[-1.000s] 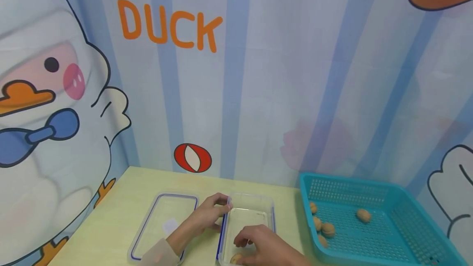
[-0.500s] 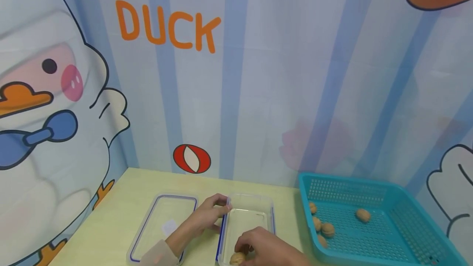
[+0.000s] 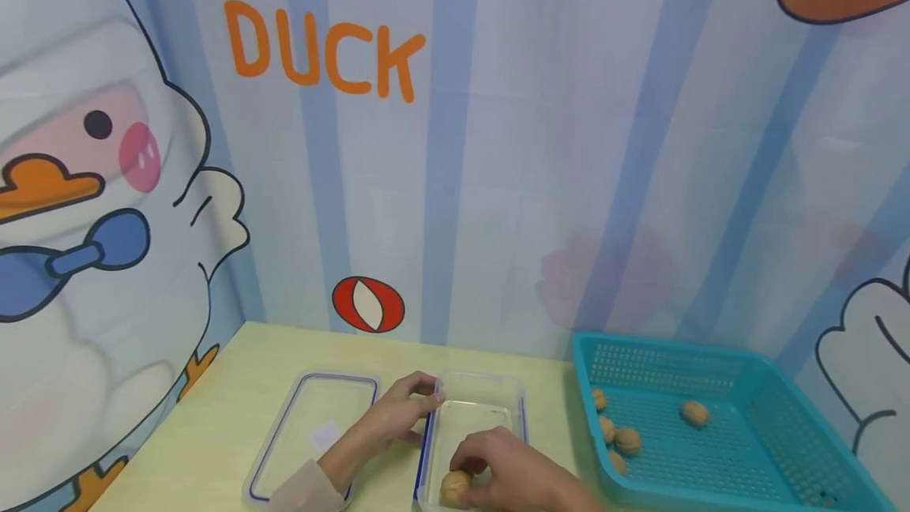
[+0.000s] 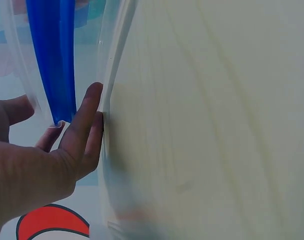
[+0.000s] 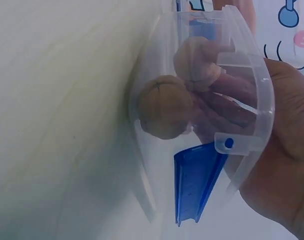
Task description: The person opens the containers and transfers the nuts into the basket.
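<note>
My left hand [image 3: 407, 411] grips the far left side of a clear plastic food container [image 3: 482, 378], thumb at the rim and fingers outside. The left wrist view shows that hand [image 4: 51, 155] beside a blue clip [image 4: 56, 70] of the container. Inside the near end, my right hand [image 3: 508, 468] pinches a walnut [image 3: 455, 487] between thumb and fingers. Through the clear wall in the right wrist view, two walnuts show: one low near the base [image 5: 164, 107], another walnut [image 5: 194, 62] close by at the fingertips.
A clear lid [image 3: 337, 401] with a blue seal lies left of the container, a small white square on it. On the right stands a turquoise basket [image 3: 718, 358] with several walnuts, one walnut [image 3: 694, 414] apart from the others. A printed curtain [image 3: 512, 180] hangs behind the table.
My right fingers have closed in on the walnut at the container's near end, and more of the walnut shows now. The left hand and the container have stayed in place.
</note>
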Motion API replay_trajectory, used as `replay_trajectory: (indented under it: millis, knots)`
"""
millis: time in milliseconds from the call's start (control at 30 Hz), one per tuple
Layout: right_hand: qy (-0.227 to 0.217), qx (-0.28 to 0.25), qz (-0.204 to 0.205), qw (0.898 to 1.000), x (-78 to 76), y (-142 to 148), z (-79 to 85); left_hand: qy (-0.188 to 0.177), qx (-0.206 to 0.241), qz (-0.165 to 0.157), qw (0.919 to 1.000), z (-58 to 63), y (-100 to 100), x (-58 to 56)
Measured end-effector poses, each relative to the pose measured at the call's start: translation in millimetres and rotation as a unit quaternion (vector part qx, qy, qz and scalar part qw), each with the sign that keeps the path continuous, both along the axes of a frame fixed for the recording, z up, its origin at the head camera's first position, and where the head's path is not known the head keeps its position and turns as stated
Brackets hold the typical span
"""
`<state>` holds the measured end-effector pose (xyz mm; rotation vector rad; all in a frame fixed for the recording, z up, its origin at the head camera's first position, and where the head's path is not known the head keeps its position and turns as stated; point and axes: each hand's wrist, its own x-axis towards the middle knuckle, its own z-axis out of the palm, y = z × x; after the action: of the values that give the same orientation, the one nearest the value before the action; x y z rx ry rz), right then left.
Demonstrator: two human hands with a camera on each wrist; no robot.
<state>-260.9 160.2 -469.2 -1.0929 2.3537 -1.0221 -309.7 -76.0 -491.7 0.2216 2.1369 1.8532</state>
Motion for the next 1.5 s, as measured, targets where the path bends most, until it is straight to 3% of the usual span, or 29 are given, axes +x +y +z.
replay_trajectory:
  millis: [300, 467, 600, 967, 1267, 1500]
  knots:
    - [0.045, -0.039, -0.046, 0.997, -1.1, 10.0, 13.7, -0.003, -0.003, 0.001, 1.0, -0.8, -0.5, -0.9]
    - [0.114, -0.073, -0.064, 0.989, -2.0, 28.5, 29.0, 0.001, 0.002, -0.003, 1.0, -1.2, 0.5, -0.9]
    - [0.128, -0.094, -0.082, 0.984, -0.3, 51.1, 44.0, -0.001, 0.005, -0.005, 1.0, -1.4, 0.4, 0.0]
    - [0.145, -0.062, -0.215, 0.964, -9.1, 130.6, 65.4, 0.004, 0.005, -0.003, 1.0, -0.1, -0.6, 2.3]
    - [0.164, -0.01, -0.324, 0.932, -26.6, 179.0, 56.5, -0.001, 0.005, -0.001, 1.0, 1.2, -1.0, 1.9]
    - [0.156, 0.023, -0.352, 0.923, -36.8, 198.3, 44.0, -0.005, 0.005, -0.001, 1.0, 1.5, -1.1, 2.1]
